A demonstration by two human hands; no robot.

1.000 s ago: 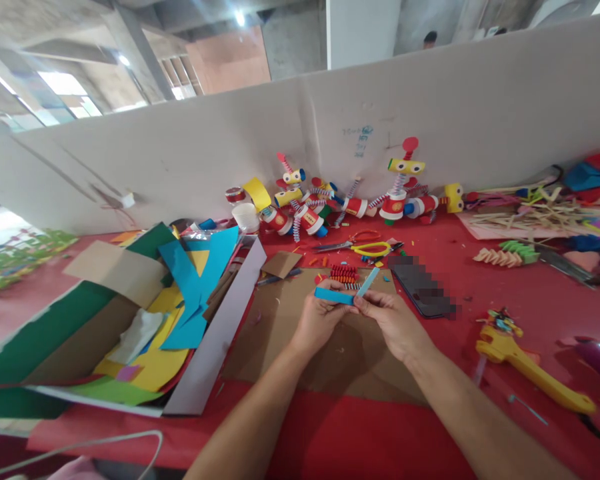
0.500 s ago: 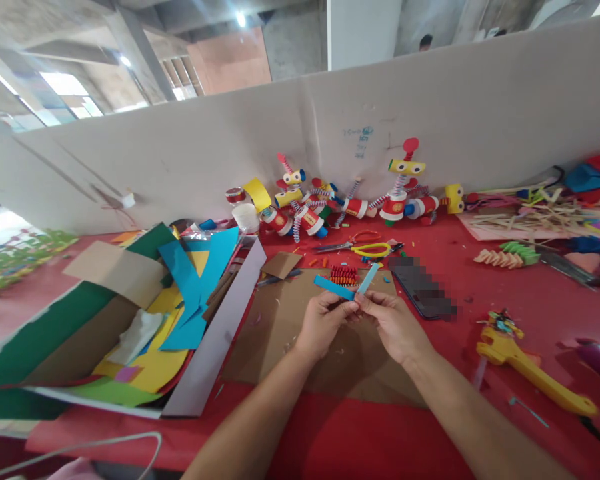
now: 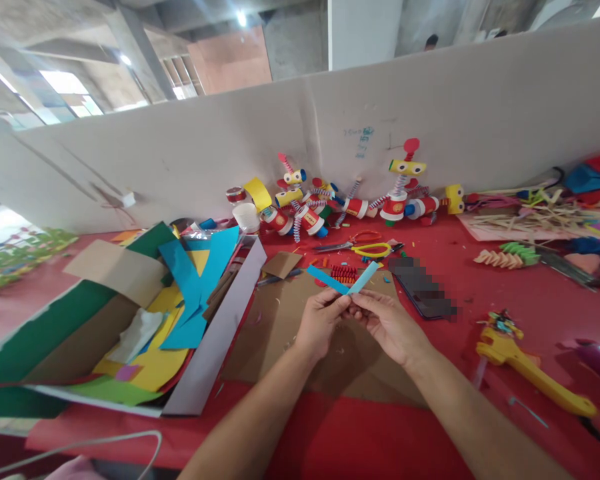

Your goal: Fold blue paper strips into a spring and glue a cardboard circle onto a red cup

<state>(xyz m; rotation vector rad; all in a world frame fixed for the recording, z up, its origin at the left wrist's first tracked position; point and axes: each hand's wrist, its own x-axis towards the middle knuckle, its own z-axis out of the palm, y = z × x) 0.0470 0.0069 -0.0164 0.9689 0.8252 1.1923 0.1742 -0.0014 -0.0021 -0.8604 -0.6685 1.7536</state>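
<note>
"So, where's the blue paper (image 3: pixel 365 277)?"
"Mid-frame, bent in a V, pinched between left hand (image 3: pixel 319 323) and right hand (image 3: pixel 391 325)."
"And around it?"
"Scissors (image 3: pixel 354 247) above, phone (image 3: pixel 414 287) right, box (image 3: pixel 220 337) lower left."

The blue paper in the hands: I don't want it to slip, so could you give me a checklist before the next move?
1. Grip: ok; the left hand and right hand both pinch the blue paper near the bottom of its V.
2. Lengths spread apart: ok; the darker length points left, the paler length right.
3. Joined where they meet: cannot tell; fingers cover it.
4. Cardboard free of scraps: not ok; small scraps lie on it.
5. Yellow glue gun away from the hands: ok; it lies to the right, beyond the cardboard's edge.
</note>
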